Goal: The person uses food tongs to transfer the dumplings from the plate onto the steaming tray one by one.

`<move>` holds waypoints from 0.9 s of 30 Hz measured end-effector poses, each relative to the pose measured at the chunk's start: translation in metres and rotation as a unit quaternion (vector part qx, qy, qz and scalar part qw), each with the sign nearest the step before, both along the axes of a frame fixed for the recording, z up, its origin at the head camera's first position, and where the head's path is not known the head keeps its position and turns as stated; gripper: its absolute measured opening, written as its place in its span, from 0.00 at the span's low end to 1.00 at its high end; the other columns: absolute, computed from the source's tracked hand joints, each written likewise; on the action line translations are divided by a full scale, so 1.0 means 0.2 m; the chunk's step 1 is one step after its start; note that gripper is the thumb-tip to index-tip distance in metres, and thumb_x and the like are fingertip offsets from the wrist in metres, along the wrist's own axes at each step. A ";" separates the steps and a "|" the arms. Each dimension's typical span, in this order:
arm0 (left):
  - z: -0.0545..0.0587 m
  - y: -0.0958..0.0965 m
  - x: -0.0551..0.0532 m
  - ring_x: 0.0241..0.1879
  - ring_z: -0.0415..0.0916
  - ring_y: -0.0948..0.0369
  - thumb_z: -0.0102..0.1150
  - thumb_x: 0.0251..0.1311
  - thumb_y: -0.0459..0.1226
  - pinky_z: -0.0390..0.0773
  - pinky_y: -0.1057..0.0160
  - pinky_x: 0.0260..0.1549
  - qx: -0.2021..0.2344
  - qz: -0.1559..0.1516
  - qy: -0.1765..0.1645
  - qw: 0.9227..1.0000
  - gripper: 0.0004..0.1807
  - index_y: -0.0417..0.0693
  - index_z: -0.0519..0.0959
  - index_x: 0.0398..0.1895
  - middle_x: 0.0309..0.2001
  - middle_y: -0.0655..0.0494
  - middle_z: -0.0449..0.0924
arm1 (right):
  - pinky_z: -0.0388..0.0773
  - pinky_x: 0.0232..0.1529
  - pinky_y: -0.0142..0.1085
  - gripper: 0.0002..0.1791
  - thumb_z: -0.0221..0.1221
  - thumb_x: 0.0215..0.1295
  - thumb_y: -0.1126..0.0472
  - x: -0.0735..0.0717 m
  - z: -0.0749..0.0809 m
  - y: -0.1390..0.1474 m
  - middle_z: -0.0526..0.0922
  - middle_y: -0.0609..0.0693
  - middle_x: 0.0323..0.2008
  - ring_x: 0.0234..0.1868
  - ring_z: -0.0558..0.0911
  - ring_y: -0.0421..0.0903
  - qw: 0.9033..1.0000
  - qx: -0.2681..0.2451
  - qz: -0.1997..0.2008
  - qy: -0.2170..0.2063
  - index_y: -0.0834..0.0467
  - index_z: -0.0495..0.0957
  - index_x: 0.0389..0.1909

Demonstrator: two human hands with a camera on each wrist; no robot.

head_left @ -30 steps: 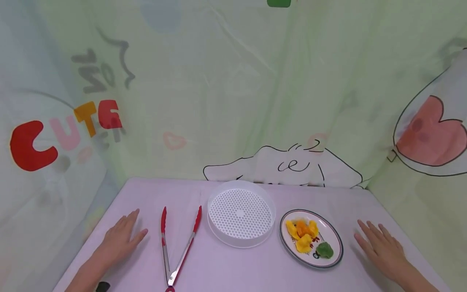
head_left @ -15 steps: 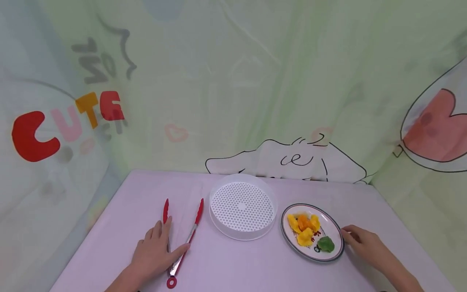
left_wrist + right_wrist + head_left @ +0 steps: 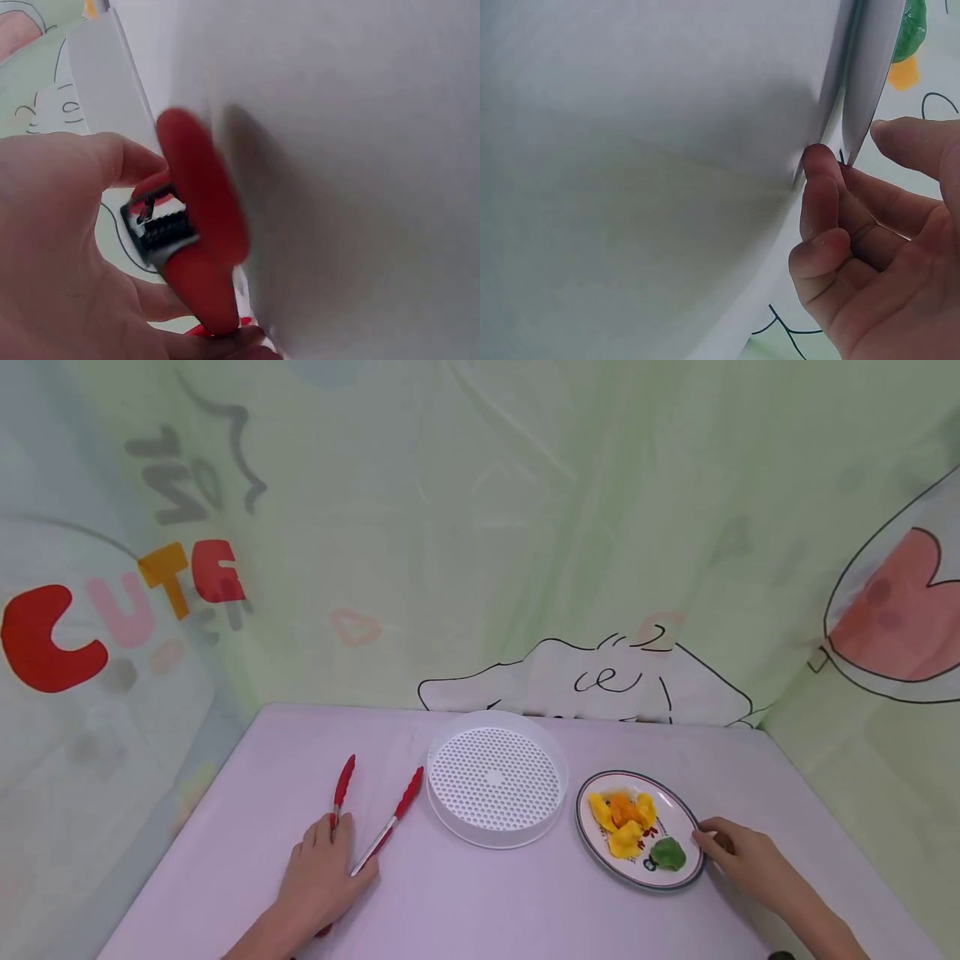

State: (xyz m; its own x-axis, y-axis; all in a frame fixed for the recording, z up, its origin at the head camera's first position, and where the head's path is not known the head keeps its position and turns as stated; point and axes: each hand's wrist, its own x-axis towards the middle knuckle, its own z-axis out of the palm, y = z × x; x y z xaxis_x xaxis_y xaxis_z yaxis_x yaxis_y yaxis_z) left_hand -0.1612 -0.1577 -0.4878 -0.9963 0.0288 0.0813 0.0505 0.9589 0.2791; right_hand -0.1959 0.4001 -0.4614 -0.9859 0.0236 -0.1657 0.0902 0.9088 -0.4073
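Note:
In the head view, my left hand (image 3: 318, 872) holds a pair of red-tipped metal tongs (image 3: 408, 793), whose arms spread apart. From the left wrist, the thumb and fingers are around the tongs' red handle (image 3: 206, 202) near the hinge spring. My right hand (image 3: 753, 864) pinches the right rim of a white oval plate (image 3: 678, 818), thumb above and fingertips under the edge (image 3: 871, 75). On the plate lie several yellow dumpling-like pieces (image 3: 626, 841), an orange one (image 3: 622, 808) and a green one (image 3: 667, 853).
Between tongs and plate stands a round white steamer basket (image 3: 495, 781) with a perforated bottom. A pale tablecloth (image 3: 525, 910) covers the table. Printed curtains (image 3: 450, 568) enclose it at the back and both sides.
Both hands have moved inward from the table's sides. My left hand has taken hold of the tongs, which have turned slightly; my right hand has come to the plate rim and pinches it.

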 end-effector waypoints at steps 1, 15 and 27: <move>0.01 0.00 0.00 0.58 0.68 0.39 0.62 0.58 0.51 0.72 0.39 0.56 0.008 0.000 0.000 1.000 0.40 0.31 0.68 0.66 0.60 0.32 0.69 | 0.78 0.35 0.39 0.28 0.54 0.75 0.47 0.00 0.00 0.00 0.83 0.52 0.34 0.34 0.75 0.46 1.000 0.001 -0.001 0.000 0.71 0.75 0.55; 0.16 -0.11 0.00 0.29 0.76 0.55 0.62 0.55 0.38 0.74 0.61 0.24 0.118 -0.025 0.070 0.990 0.57 0.51 0.35 0.81 0.69 0.37 0.61 | 0.78 0.35 0.38 0.27 0.55 0.75 0.49 0.00 -0.01 0.00 0.83 0.52 0.35 0.34 0.75 0.46 1.000 0.006 -0.005 0.002 0.71 0.74 0.56; 0.36 -0.09 0.02 0.57 0.75 0.50 0.72 0.53 0.40 0.82 0.48 0.48 0.137 -0.082 0.151 0.976 0.54 0.40 0.50 0.79 0.62 0.45 0.74 | 0.80 0.36 0.40 0.26 0.56 0.74 0.49 0.00 -0.01 -0.01 0.84 0.56 0.36 0.34 0.76 0.46 1.000 0.008 -0.008 0.004 0.71 0.75 0.55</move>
